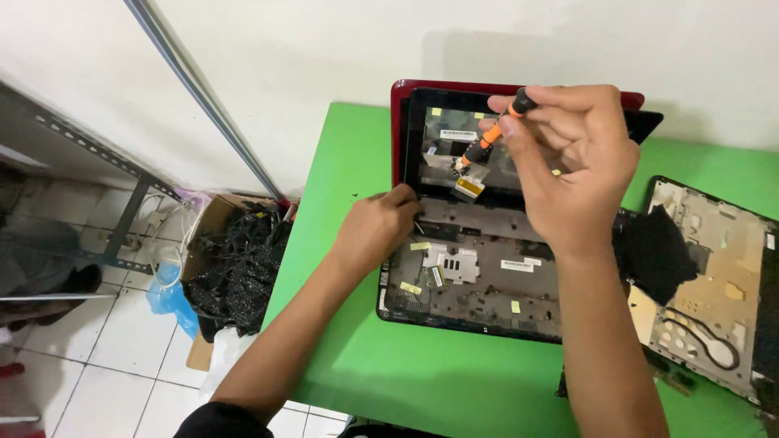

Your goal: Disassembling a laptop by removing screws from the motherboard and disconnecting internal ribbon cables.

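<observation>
Inspecting from the head camera, I log the following.

Right hand: my right hand [578, 166] is raised over the opened laptop, fingers closed around an orange-and-black screwdriver [492, 136].
Screwdriver: it slants down and to the left, its black cap pinched at the fingertips; the tip sits over the lower part of the screen area. I cannot tell whether the tip touches anything.
Left hand: my left hand [376, 229] rests at the left hinge corner of the laptop, fingers curled with the tips against the chassis edge. I cannot tell whether it pinches anything.
Laptop: a red-edged laptop [479, 276] lies open on the table with its top cover off, grey inner frame exposed, small yellow tape pieces stuck across it.
Screen: the dark display panel [454, 146] stands tilted back against the wall, framed in red.
Removed cover: a detached panel [714, 276] lies inner side up just to the right of the laptop, a black patch on its left part.
Table: a bright green table [438, 381] carries all of this.
Floor, left: a cardboard box of tangled black cables [235, 268] stands on white tiles beside the table, near a grey metal frame [97, 154].
</observation>
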